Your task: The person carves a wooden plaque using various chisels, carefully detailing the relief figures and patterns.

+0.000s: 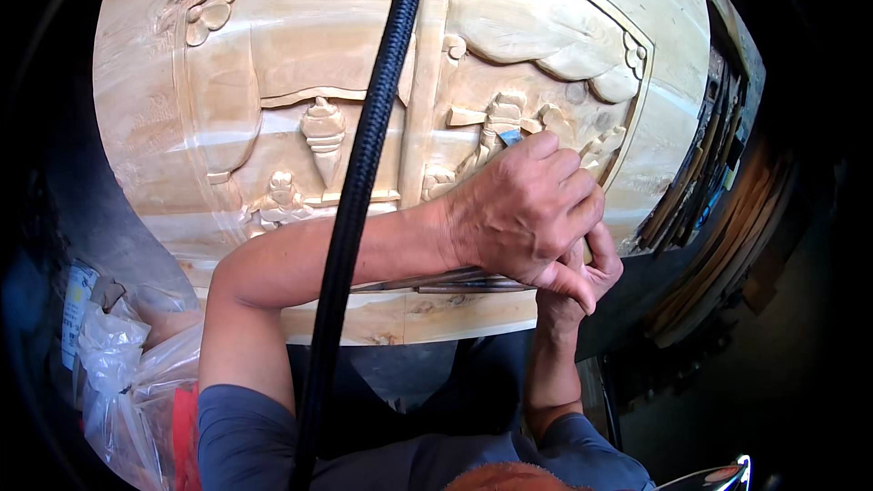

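A large pale wooden panel lies before me, carved in relief with curtain-like drapes, a central post, a tapered urn-like shape and small figures. My left hand is closed around a carving chisel, resting low over the right half of the panel. Its bluish steel blade shows past my knuckles, against a small carved figure. Partly behind the left hand, my right hand is closed around the pale handle end. Most of the chisel's shaft is hidden by my fingers.
Several slim tools lie along the panel's near edge, under my left forearm. More long-handled tools stand in a row to the right, beside curved wooden strips. A black braided cable crosses the view. A clear plastic bag sits at lower left.
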`<control>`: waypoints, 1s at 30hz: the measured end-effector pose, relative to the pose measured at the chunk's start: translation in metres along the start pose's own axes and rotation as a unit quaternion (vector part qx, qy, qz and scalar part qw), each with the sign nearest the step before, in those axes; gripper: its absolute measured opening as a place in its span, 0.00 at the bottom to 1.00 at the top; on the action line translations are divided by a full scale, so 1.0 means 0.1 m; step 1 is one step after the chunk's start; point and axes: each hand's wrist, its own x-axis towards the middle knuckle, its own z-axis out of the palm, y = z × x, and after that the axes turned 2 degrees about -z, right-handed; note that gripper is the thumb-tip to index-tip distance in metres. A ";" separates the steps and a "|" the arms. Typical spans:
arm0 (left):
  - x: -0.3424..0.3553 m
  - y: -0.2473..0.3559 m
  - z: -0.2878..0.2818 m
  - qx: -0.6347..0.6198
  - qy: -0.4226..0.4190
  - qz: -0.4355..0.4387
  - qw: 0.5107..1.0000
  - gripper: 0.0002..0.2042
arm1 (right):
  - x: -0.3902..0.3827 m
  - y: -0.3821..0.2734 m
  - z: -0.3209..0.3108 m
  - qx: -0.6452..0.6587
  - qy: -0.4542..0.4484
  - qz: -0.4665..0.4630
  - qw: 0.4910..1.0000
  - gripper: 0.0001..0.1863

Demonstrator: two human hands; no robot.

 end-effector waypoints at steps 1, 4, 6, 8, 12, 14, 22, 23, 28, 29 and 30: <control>0.00 0.00 0.00 0.001 0.000 -0.001 1.000 0.48 | 0.00 0.00 0.00 0.001 -0.001 -0.003 1.000 0.12; 0.01 0.00 0.01 0.001 0.002 -0.003 1.000 0.47 | 0.00 0.00 -0.01 -0.008 0.000 -0.006 1.000 0.13; 0.02 0.00 0.02 0.000 0.002 -0.002 1.000 0.46 | 0.00 0.00 -0.02 -0.013 0.002 -0.011 1.000 0.13; 0.01 0.00 0.01 0.003 0.000 -0.002 1.000 0.45 | 0.00 0.02 -0.01 -0.008 0.001 -0.020 1.000 0.13; 0.00 -0.01 0.00 0.004 0.005 -0.003 1.000 0.44 | -0.02 -0.02 0.02 -0.031 -0.002 -0.029 0.999 0.13; 0.00 -0.01 0.00 0.002 0.008 -0.003 1.000 0.44 | -0.04 -0.04 0.00 -0.058 -0.018 -0.029 0.998 0.15; 0.02 0.00 0.01 0.004 0.000 -0.008 1.000 0.45 | -0.02 -0.01 0.00 -0.048 -0.009 -0.032 0.998 0.13; 0.00 0.00 0.01 0.003 0.001 -0.011 1.000 0.45 | -0.03 0.00 0.01 -0.050 -0.019 -0.018 0.998 0.14; 0.04 0.00 0.00 0.001 0.004 -0.014 1.000 0.44 | 0.00 0.06 0.02 -0.010 -0.017 -0.022 1.000 0.14; 0.04 0.00 0.01 -0.003 0.010 -0.016 1.000 0.44 | 0.00 0.07 0.02 0.001 -0.017 -0.024 1.000 0.14; 0.03 0.00 0.03 -0.007 0.016 -0.018 1.000 0.44 | 0.01 0.07 0.04 0.010 -0.008 -0.021 1.000 0.12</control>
